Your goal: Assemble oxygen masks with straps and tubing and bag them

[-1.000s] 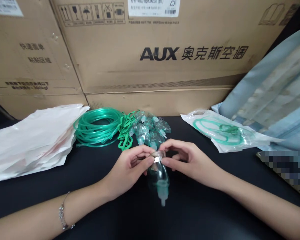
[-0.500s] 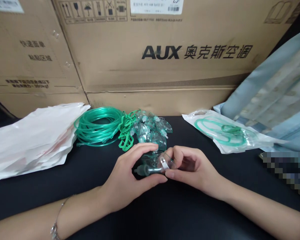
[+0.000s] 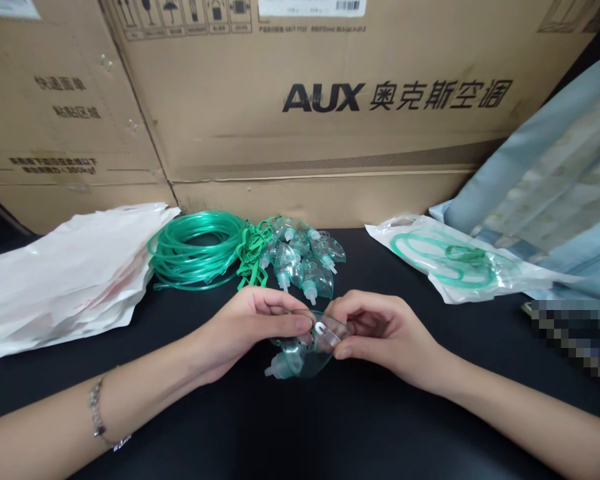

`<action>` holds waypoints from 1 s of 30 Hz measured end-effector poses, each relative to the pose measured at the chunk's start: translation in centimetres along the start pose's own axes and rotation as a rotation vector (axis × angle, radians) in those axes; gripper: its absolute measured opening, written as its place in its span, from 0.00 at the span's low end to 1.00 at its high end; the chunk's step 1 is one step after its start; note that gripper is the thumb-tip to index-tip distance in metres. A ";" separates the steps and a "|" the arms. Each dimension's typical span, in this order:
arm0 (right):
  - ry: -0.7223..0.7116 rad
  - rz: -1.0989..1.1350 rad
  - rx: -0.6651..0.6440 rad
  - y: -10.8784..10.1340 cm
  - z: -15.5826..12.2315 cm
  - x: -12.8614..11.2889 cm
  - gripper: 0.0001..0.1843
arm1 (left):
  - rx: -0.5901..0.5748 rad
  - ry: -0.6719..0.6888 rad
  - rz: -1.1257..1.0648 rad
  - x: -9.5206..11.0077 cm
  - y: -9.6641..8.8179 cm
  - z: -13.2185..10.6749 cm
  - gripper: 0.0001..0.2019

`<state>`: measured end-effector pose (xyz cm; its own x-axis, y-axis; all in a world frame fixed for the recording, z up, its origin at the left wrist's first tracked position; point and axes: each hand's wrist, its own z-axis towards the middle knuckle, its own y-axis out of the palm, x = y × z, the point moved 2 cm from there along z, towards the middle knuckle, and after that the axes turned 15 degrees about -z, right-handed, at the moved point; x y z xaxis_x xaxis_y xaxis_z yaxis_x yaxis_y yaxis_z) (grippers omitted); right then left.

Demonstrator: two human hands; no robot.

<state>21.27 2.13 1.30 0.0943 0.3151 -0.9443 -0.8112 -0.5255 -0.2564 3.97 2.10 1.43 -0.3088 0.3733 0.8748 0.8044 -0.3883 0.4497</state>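
Note:
Both my hands hold one clear green plastic mask (image 3: 300,357) just above the black table (image 3: 330,427). My left hand (image 3: 253,327) pinches its upper left edge with fingers closed. My right hand (image 3: 375,330) grips its right edge, thumb and finger pressed beside a small metal strip (image 3: 324,329) on the mask. The mask's white port points down and to the left. Behind my hands lies a pile of several similar masks (image 3: 305,260), with green elastic straps (image 3: 253,257) beside it.
A coil of green tubing (image 3: 195,250) lies at the back left, next to a stack of white bags (image 3: 60,273). A sealed bag with a mask and tubing (image 3: 455,263) lies to the right. Cardboard boxes (image 3: 330,100) wall the back; blue cloth (image 3: 555,193) is at right.
The mask has turned from port pointing toward me to port pointing left and down. My left hand shifted from cupping the mask to pinching its upper edge. My right hand kept its grip.

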 end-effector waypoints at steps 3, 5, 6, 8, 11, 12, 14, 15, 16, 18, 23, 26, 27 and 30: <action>0.050 -0.025 0.005 0.2 -0.1 -0.3 0.03 | 0.037 0.051 0.007 0.1 0.3 -0.3 0.04; 0.079 -0.018 0.020 0.3 -0.1 -0.5 0.04 | 0.056 0.090 0.022 0.1 0.4 -0.4 0.03; 0.095 -0.013 0.027 0.3 -0.1 -0.6 0.04 | 0.065 0.110 0.031 0.1 0.5 -0.5 0.03; 0.119 -0.012 0.038 0.4 -0.2 -0.7 0.06 | 0.083 0.141 0.048 0.0 0.6 -0.5 0.03; 0.134 -0.050 0.045 0.5 -0.3 -0.9 0.09 | 0.094 0.173 0.069 0.0 0.7 -0.6 0.02; 0.140 -0.071 0.046 0.5 -0.3 -1.0 0.10 | 0.095 0.180 0.079 0.0 0.7 -0.7 0.02; 0.154 -0.121 0.051 0.4 -0.3 -0.9 0.12 | 0.101 0.190 0.100 -0.1 0.7 -0.7 0.02; 0.161 -0.145 0.053 0.4 -0.3 -0.9 0.13 | 0.106 0.191 0.111 -0.1 0.7 -0.7 0.02; 0.168 -0.165 0.055 0.4 -0.3 -0.8 0.14 | 0.112 0.191 0.123 -0.2 0.7 -0.6 0.02; 0.176 -0.188 0.058 0.4 -0.3 -0.7 0.16 | 0.127 0.193 0.145 -0.3 0.7 -0.6 0.03; 0.206 -0.219 0.058 0.5 -0.3 -0.5 0.17 | 0.164 0.182 0.186 -0.5 1.0 -0.6 0.05; 0.177 -0.272 0.056 0.6 -0.3 -0.7 0.16 | 0.190 0.176 0.212 -0.6 1.2 -0.7 0.06; 0.164 -0.286 0.059 0.6 -0.3 -0.7 0.16 | 0.194 0.172 0.220 -0.6 1.2 -0.7 0.06; 0.149 -0.308 0.067 0.7 -0.3 -0.7 0.15 | 0.191 0.167 0.233 -0.7 1.4 -0.8 0.06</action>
<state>20.80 1.28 1.73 0.4201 0.3292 -0.8457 -0.7673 -0.3687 -0.5247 4.91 0.66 1.56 -0.1721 0.1440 0.9745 0.9387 -0.2761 0.2066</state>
